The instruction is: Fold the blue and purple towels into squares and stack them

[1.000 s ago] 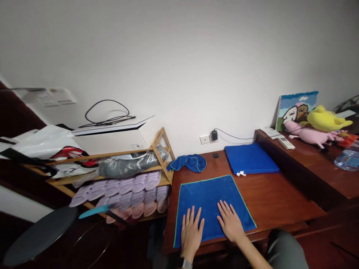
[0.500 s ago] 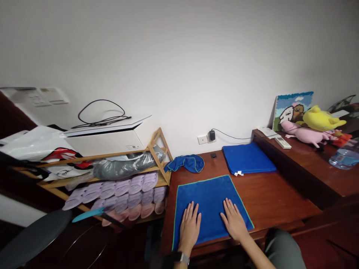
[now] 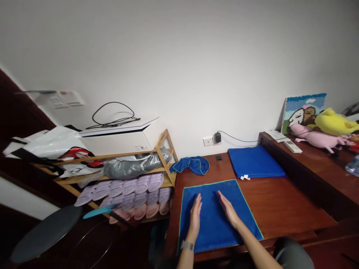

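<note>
A blue cloth (image 3: 213,224) with a green edge lies spread out on the brown wooden desk (image 3: 288,209). My left hand (image 3: 195,216) is over its left half, turned on edge with the fingers straight and a watch on the wrist. My right hand (image 3: 228,211) is over the right half, likewise on edge with its fingers stretched. The palms face each other with a strip of cloth between them, and neither hand holds anything. Whether the hands touch the cloth, I cannot tell. Behind it are a crumpled blue cloth (image 3: 193,164) and a stack of folded blue cloths (image 3: 256,162) with white tags.
A wooden shoe rack (image 3: 165,164) with lilac slippers (image 3: 140,185) stands left of the desk, a white box (image 3: 120,142) on top. Against the wall is a plugged-in charger (image 3: 218,137). The raised right side bears a remote (image 3: 292,146) and plush toys (image 3: 319,138).
Both hands have turned from lying flat, palms down, to standing on edge with palms facing. The view has shifted, so everything sits a little further right.
</note>
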The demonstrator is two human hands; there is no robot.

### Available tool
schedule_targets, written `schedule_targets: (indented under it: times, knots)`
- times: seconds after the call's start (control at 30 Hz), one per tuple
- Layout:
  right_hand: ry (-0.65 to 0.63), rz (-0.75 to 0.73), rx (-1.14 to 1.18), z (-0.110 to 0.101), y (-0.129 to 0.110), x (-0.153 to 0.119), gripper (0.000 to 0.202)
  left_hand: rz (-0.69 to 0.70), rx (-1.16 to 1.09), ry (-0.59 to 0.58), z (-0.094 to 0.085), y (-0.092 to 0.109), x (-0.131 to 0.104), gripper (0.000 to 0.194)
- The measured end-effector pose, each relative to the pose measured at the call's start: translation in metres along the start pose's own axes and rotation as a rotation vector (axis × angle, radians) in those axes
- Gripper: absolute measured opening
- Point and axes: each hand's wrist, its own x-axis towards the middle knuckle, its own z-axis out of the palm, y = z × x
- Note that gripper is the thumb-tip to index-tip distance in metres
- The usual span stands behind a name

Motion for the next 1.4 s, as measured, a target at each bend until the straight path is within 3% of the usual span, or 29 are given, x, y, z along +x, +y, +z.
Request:
schedule_targets:
  times: [0.07,0.13,0.2,0.33,0.43,0.53,0.67,0.73,0.77,0.83,1.03,1.1,1.2,1.33,1.4]
  knots:
    - [0.069,0.077,0.248,0.012,0.004,0.019,0.060,-0.178,-0.273,0.052,0.024,0.001,0.013,0.040]
    - [0.158,0.113,0.350,0.003,0.004,0.033,0.047,-0.292,-0.440,0.170,0.025,0.001,0.022,0.040]
    - [0.222,0.115,0.419,-0.025,-0.004,0.040,0.036,-0.338,-0.551,0.262,0.006,0.001,0.027,0.041]
    - [0.362,0.105,0.624,-0.098,-0.039,0.042,0.029,-0.326,-0.641,0.342,-0.051,0.008,0.029,0.044]
    - [0.425,0.068,0.667,-0.121,-0.057,0.042,0.030,-0.251,-0.642,0.391,-0.068,0.015,0.036,0.043]
    - [0.321,0.021,0.620,-0.095,-0.057,0.052,0.035,-0.222,-0.644,0.292,-0.041,0.017,0.052,0.045]
    - [0.133,0.067,0.554,-0.019,-0.037,0.080,0.045,-0.345,-0.658,0.048,0.031,0.008,0.082,0.055]
    - [0.103,0.123,0.526,0.005,-0.028,0.092,0.048,-0.415,-0.660,0.050,0.051,0.003,0.094,0.057]
    - [0.101,0.145,0.512,0.008,-0.025,0.097,0.048,-0.440,-0.659,0.073,0.053,0.001,0.100,0.058]
    - [0.110,0.160,0.494,-0.003,-0.025,0.102,0.049,-0.447,-0.655,0.120,0.038,0.002,0.109,0.058]
    - [0.251,0.050,0.522,-0.080,-0.064,0.100,0.046,-0.307,-0.666,0.276,-0.061,0.027,0.123,0.053]
    - [0.270,0.044,0.533,-0.085,-0.074,0.099,0.047,-0.265,-0.658,0.314,-0.072,0.034,0.122,0.052]
    - [0.252,0.017,0.545,-0.062,-0.070,0.091,0.047,-0.212,-0.656,0.261,-0.053,0.034,0.110,0.050]
    - [0.133,0.036,0.531,-0.007,-0.026,0.064,0.051,-0.264,-0.632,0.023,0.015,0.005,0.075,0.053]
    - [0.062,0.093,0.499,0.011,0.000,0.052,0.050,-0.387,-0.621,0.003,0.043,-0.014,0.059,0.055]
